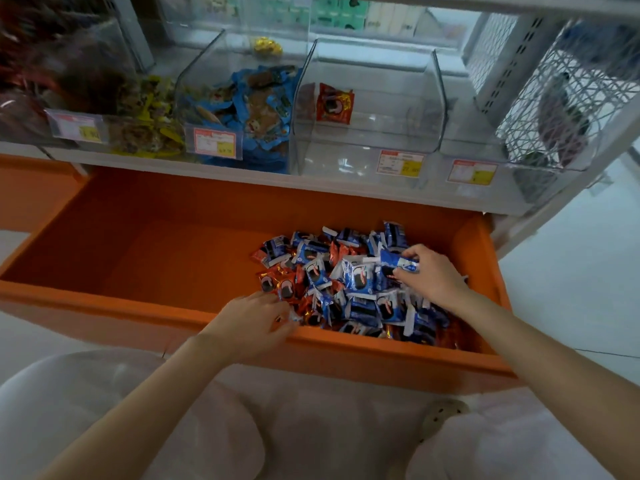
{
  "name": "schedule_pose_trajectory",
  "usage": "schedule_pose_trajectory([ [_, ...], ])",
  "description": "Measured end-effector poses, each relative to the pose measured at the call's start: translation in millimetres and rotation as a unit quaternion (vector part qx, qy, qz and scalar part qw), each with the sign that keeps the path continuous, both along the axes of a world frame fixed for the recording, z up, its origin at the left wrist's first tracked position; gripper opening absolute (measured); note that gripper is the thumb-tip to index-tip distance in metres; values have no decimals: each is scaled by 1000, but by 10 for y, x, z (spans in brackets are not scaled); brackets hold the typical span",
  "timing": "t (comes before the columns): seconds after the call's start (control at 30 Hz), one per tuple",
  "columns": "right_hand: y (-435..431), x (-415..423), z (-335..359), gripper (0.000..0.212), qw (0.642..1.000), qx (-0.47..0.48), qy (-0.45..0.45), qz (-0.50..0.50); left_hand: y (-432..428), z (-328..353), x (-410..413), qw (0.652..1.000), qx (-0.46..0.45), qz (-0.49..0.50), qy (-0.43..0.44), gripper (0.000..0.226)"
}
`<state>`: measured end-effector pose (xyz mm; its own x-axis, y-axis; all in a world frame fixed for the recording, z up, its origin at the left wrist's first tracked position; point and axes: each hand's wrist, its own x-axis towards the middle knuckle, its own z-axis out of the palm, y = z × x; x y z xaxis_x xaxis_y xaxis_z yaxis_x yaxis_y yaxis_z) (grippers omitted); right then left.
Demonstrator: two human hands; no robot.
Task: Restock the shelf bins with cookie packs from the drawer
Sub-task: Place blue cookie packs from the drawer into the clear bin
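drawer (138, 244), blurry pack (291, 317) in left hand (252, 317)

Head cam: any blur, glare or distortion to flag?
Head view: top-left bins smeared with blur; fisheye bows the shelf edge and orange drawer; soft reflections on the clear bin; price tags unreadable; cookie packs fairly sharp, including the blue pack pinched in the right hand.

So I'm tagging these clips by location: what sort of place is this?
Most likely a shop's snack aisle: clear shelf bins carry price labels, and the orange drawer pulled out beneath them holds a heap of loose cookie packs, apparently back stock.
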<state>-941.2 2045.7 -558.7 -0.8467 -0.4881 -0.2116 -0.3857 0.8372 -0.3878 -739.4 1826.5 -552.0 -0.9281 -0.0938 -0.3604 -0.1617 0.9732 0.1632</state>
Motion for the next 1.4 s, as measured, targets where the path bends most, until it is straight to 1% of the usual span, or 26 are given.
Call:
schedule_pose_trajectory([
  [0.07,107,-46,33,42,999,-18,-24,-30,44,-12,-213,1000,21,4,-6,45],
  [0.13,198,-83,34,44,997,-28,-39,-52,114,-93,-521,999,29,-14,10,49],
  [0.23,282,-141,15,43,996,-41,-52,-65,256,-221,-1043,997,78,-13,23,52],
  [0.37,334,-252,13,41,995,-41,-55,-66,364,-537,-1618,995,101,-1,-21,59],
  [0.47,401,-356,17,41,996,-24,-66,-61,427,-745,-1854,994,90,-4,-61,66],
  [0.57,451,-453,13,42,996,-4,-65,-61,508,-842,-1940,993,83,-24,-87,67],
  [0.67,426,-508,25,39,998,11,-40,-50,563,-920,-1957,994,75,-32,-71,67],
  [0.8,386,-505,40,38,999,36,5,-14,602,-1032,-1958,998,19,-34,-49,66],
  [0.87,385,-499,52,39,999,44,11,-9,607,-1057,-1947,999,-6,-36,-40,60],
  [0.93,381,-506,71,39,999,47,16,-8,621,-1053,-1922,999,-12,-40,-32,52],
  [1.0,371,-518,99,39,999,45,18,-10,644,-1005,-1880,999,16,-26,-17,39],
  [1.07,356,-518,139,38,999,32,11,-17,662,-898,-1822,996,88,19,14,26],
  [1.13,351,-492,189,36,1000,9,2,-26,673,-725,-1760,981,169,73,57,22],
  [1.2,365,-443,250,34,999,-7,7,-37,678,-521,-1687,960,232,122,97,20],
  [1.27,381,-383,320,32,998,-8,33,-47,693,-312,-1597,943,268,151,125,21],
  [1.3,386,-352,353,33,998,-10,44,-51,707,-213,-1549,937,278,159,140,26],
  [1.33,389,-316,391,34,997,-19,45,-53,722,-113,-1499,930,287,167,155,33],
  [1.4,378,-228,457,36,997,-56,15,-46,752,61,-1395,916,305,187,180,45],
])
